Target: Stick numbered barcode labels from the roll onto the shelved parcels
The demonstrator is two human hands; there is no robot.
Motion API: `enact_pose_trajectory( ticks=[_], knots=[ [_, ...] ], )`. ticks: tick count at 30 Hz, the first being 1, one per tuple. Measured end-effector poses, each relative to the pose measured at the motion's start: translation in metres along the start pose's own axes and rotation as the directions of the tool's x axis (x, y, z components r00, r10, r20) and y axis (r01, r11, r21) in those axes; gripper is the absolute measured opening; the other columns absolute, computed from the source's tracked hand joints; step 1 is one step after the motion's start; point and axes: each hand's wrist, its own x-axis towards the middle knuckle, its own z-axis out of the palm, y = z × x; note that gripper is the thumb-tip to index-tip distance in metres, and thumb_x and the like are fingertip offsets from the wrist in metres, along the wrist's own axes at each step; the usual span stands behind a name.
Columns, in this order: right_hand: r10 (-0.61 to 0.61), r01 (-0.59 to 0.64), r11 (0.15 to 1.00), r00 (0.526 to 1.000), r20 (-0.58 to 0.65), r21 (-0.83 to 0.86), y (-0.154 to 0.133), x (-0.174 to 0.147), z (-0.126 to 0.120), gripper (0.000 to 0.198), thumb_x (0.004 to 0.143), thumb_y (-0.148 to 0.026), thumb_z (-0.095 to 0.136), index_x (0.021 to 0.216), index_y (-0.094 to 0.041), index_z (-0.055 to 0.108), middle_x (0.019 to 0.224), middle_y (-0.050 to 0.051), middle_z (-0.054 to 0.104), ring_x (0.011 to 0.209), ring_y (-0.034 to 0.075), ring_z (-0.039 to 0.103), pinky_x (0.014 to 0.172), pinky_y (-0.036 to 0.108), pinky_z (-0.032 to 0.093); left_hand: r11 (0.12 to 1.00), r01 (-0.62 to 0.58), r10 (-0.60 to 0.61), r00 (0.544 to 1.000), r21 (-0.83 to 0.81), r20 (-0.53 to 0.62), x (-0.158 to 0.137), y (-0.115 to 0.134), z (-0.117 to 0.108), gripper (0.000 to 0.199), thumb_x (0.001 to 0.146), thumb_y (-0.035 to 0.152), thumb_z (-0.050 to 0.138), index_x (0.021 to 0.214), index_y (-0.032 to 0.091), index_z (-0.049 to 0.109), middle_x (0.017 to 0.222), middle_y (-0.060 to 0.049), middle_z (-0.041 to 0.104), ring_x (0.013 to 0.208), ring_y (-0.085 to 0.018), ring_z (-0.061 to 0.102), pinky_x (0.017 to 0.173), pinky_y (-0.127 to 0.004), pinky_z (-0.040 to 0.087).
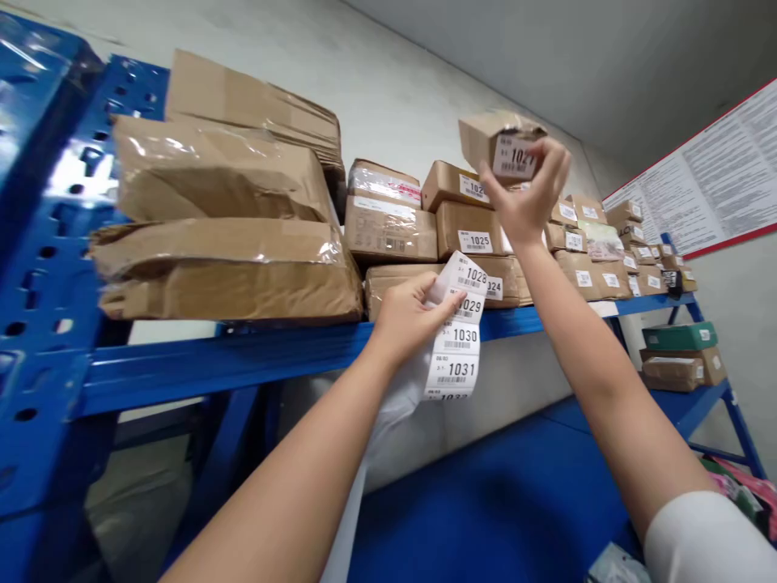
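Note:
My left hand (409, 316) pinches a strip of white number labels (456, 340) between thumb and fingers. The strip hangs down, with 1028 at the top and 1029, 1030 and 1031 below it. Raised above the upper shelf, my right hand (534, 190) grips a small cardboard box (479, 139) that bears a label reading 1027. Just below that hand, a stack of labelled boxes includes one marked 1025 (446, 227). Part of the 1024 label (494, 288) is hidden behind the strip.
Large taped brown parcels (224, 251) are piled at the left of the blue shelf (212, 364). More labelled boxes (586, 263) run along it to the right. A lower blue shelf (498, 486) holds a green box (677, 334). A red-edged notice (710, 170) hangs on the wall.

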Motion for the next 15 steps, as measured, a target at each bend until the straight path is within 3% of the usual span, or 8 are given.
enact_pose_trajectory(
  ticks=[3, 7, 10, 15],
  knots=[
    [-0.094, 0.091, 0.994, 0.995, -0.046, -0.063, 0.022, -0.045, -0.037, 0.043, 0.082, -0.047, 0.067, 0.111, -0.024, 0.047, 0.123, 0.013, 0.044, 0.13, 0.033, 0.044, 0.101, 0.06, 0.044, 1.0, -0.02, 0.02, 1.0, -0.001, -0.011, 0.003, 0.003, 0.001, 0.027, 0.07, 0.048, 0.068, 0.076, 0.021, 0.069, 0.07, -0.005, 0.071, 0.062, -0.02, 0.059, 0.057, -0.031, 0.042],
    [-0.187, 0.177, 0.982, 0.955, -0.231, -0.065, 0.045, -0.083, -0.078, 0.048, 0.075, -0.048, 0.072, 0.103, -0.026, 0.041, 0.111, 0.01, 0.045, 0.119, 0.031, 0.051, 0.095, 0.054, 0.049, 0.999, 0.018, -0.017, 0.999, 0.032, -0.038, 0.005, 0.013, 0.003, 0.03, 0.065, 0.05, 0.069, 0.074, 0.021, 0.068, 0.067, -0.002, 0.07, 0.06, -0.019, 0.057, 0.058, -0.03, 0.043],
    [-0.247, 0.223, 0.968, 0.926, -0.284, -0.114, 0.053, -0.091, -0.098, 0.048, 0.075, -0.047, 0.071, 0.103, -0.027, 0.038, 0.107, 0.008, 0.045, 0.112, 0.029, 0.054, 0.094, 0.052, 0.049, 0.991, 0.079, -0.072, 0.995, 0.108, -0.068, 0.004, 0.024, 0.003, 0.035, 0.062, 0.051, 0.065, 0.075, 0.019, 0.068, 0.066, -0.001, 0.067, 0.063, -0.017, 0.054, 0.062, -0.028, 0.042],
    [-0.26, 0.223, 0.96, 0.934, -0.247, -0.166, 0.06, -0.088, -0.113, 0.052, 0.071, -0.045, 0.074, 0.104, -0.027, 0.038, 0.107, 0.007, 0.044, 0.111, 0.028, 0.055, 0.094, 0.051, 0.048, 0.967, 0.126, -0.114, 0.991, 0.22, -0.068, 0.002, 0.034, 0.001, 0.034, 0.062, 0.054, 0.058, 0.07, 0.021, 0.062, 0.065, 0.0, 0.062, 0.065, -0.016, 0.051, 0.064, -0.026, 0.04]
  ],
)
